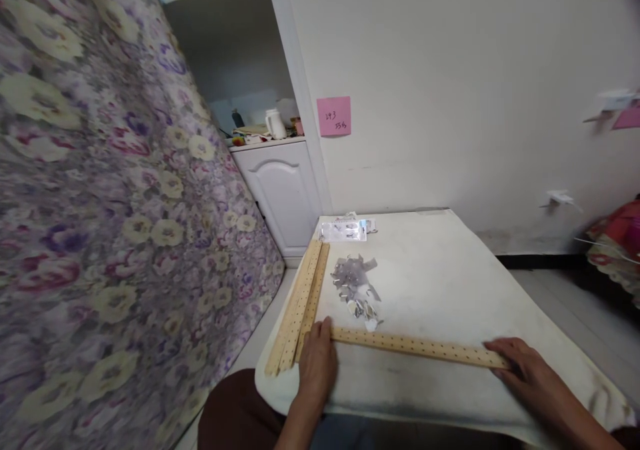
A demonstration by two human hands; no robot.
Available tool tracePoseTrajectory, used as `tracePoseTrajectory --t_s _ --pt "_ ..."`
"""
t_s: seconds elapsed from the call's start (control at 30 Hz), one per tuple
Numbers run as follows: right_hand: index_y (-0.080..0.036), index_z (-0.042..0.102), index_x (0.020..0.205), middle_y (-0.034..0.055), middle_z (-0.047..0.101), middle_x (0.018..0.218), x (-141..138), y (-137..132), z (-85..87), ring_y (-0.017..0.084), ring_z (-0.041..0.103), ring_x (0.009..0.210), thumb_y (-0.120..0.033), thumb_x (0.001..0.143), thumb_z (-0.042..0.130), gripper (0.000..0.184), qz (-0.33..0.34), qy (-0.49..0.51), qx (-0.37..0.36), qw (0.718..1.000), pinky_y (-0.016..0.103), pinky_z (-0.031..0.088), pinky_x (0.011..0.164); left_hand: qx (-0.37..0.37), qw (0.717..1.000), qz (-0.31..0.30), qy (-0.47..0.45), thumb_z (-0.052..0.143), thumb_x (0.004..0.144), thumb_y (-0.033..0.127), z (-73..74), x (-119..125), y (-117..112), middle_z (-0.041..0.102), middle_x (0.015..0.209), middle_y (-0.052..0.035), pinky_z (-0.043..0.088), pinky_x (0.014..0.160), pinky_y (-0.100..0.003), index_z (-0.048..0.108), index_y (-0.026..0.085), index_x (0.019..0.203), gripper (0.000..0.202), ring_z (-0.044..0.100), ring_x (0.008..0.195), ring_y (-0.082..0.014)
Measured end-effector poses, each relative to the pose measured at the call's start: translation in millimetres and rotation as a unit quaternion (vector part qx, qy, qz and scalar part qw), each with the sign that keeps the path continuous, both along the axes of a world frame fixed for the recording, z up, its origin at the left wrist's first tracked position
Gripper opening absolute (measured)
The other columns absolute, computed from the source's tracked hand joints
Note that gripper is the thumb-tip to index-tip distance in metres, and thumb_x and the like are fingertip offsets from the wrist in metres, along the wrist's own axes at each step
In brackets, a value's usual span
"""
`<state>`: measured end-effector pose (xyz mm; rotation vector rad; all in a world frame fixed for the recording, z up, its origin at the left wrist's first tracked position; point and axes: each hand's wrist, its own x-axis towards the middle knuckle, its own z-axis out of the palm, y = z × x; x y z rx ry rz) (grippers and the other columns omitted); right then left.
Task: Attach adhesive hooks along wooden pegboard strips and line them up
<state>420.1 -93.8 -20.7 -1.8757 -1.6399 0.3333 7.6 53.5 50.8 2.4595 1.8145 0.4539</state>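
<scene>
Keeping the long, pale wooden strip with dark holes (410, 345) steady seemed to call for light, even pressure at both ends. It stretched along the near side of the cream cloth-covered counter (435, 270), its long axis running left to right (the right end slightly nearer the person). The right hand (525, 367) gripped that end; the left hand (319, 357) covered the other, its grip impossible to tell.

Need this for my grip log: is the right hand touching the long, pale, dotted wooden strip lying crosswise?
Touching. The head view shows the right hand with its fingers lapped over one end of the strip, no gap visible.
</scene>
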Motion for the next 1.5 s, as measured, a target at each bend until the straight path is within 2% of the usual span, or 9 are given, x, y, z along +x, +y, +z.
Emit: tracePoseTrajectory --t_s 0.13,0.27,0.53,0.67,0.83,1.0,1.2,1.37,1.5 --pt "-0.024 0.066 0.106 0.0091 0.062 0.109 1.3 -2.2 4.7 0.027 0.057 0.102 -0.036 0.077 0.056 0.033 0.012 0.012 -0.015 1.0 0.043 0.045 0.092 -0.009 1.0 -0.009 0.008 0.036 0.081 0.001 4.5 0.5 0.6 0.053 0.119 -0.0123 0.04 0.091 -0.034 0.051 0.017 0.122 0.046 0.053 0.105 -0.0205" --pt "-0.025 0.066 0.107 0.0091 0.062 0.11 5.1 -6.3 13.0 0.027 0.056 0.104 -0.037 0.079 0.056 0.033 0.031 0.03 -0.035 0.998 0.043 0.044 0.094 -0.017 1.0 -0.017 0.014 0.034 0.079 -0.003 4.7 -3.4 -9.7 0.053 0.118 -0.0104 0.038 0.094 -0.032 0.05 0.018 0.122 0.05 0.051 0.108 -0.019" --pt "-0.025 0.066 0.102 0.007 0.065 0.105 6.2 -8.4 17.3 0.026 0.059 0.102 -0.032 0.073 0.059 0.031 0.007 0.049 -0.032 0.998 0.04 0.046 0.093 0.004 1.0 -0.022 0.001 0.032 0.078 -0.005 -8.8 -7.8 -17.3 0.051 0.121 -0.0101 0.04 0.094 -0.032 0.048 0.018 0.123 0.052 0.049 0.11 -0.0183" --pt "-0.025 0.066 0.099 0.0062 0.065 0.105 4.6 -8.7 18.4 0.026 0.06 0.101 -0.032 0.071 0.059 0.03 -0.012 0.042 -0.024 0.999 0.039 0.047 0.091 0.023 0.999 -0.024 -0.008 0.033 0.081 -0.001 -13.6 -11.0 -17.6 0.05 0.121 -0.0105 0.043 0.093 -0.034 0.048 0.017 0.125 0.05 0.049 0.112 -0.0201" --pt "-0.024 0.067 0.1 0.0069 0.065 0.105 2.6 -7.8 19.2 0.027 0.059 0.102 -0.033 0.073 0.058 0.03 -0.004 0.033 -0.011 0.999 0.041 0.046 0.092 0.021 1.0 -0.016 -0.011 0.032 0.08 -0.001 -12.3 -11.0 -19.4 0.05 0.122 -0.0116 0.045 0.091 -0.034 0.048 0.017 0.124 0.05 0.05 0.112 -0.0206" --pt "-0.024 0.066 0.101 0.0071 0.064 0.108 1.7 -6.9 19.2 0.026 0.058 0.105 -0.034 0.074 0.059 0.03 -0.002 0.044 -0.016 0.999 0.041 0.045 0.095 0.052 0.998 -0.027 -0.035 0.032 0.079 -0.001 -17.3 -11.2 -18.6 0.05 0.118 -0.0128 0.046 0.09 -0.036 0.047 0.014 0.125 0.051 0.05 0.11 -0.0221" --pt "-0.025 0.066 0.103 0.0064 0.064 0.11 -1.8 -6.9 23.3 0.026 0.057 0.107 -0.039 0.075 0.057 0.032 -0.009 0.064 -0.014 0.998 0.04 0.045 0.097 0.068 0.997 -0.019 -0.036 0.035 0.077 -0.001 -23.0 -11.8 -16.3 0.052 0.117 -0.0113 0.047 0.089 -0.037 0.05 0.018 0.123 0.052 0.052 0.107 -0.0218" --pt "-0.026 0.06 0.112 0.0071 0.061 0.114 -2.2 -11.0 24.9 0.027 0.057 0.108 -0.039 0.075 0.058 0.039 -0.039 0.089 -0.016 0.995 0.038 0.046 0.094 0.074 0.996 -0.011 -0.042 0.036 0.082 0.006 -24.5 -11.7 -15.1 0.054 0.117 -0.0127 0.047 0.09 -0.04 0.05 0.016 0.124 0.045 0.052 0.109 -0.0239" --pt "-0.026 0.062 0.109 0.0075 0.06 0.116 1.6 -13.5 23.6 0.026 0.057 0.109 -0.04 0.075 0.06 0.036 -0.028 0.121 -0.028 0.992 0.034 0.049 0.09 0.088 0.995 -0.015 -0.055 0.037 0.086 0.015 -28.2 -14.5 -12.9 0.056 0.117 -0.0133 0.047 0.091 -0.042 0.051 0.015 0.123 0.039 0.053 0.108 -0.0254"
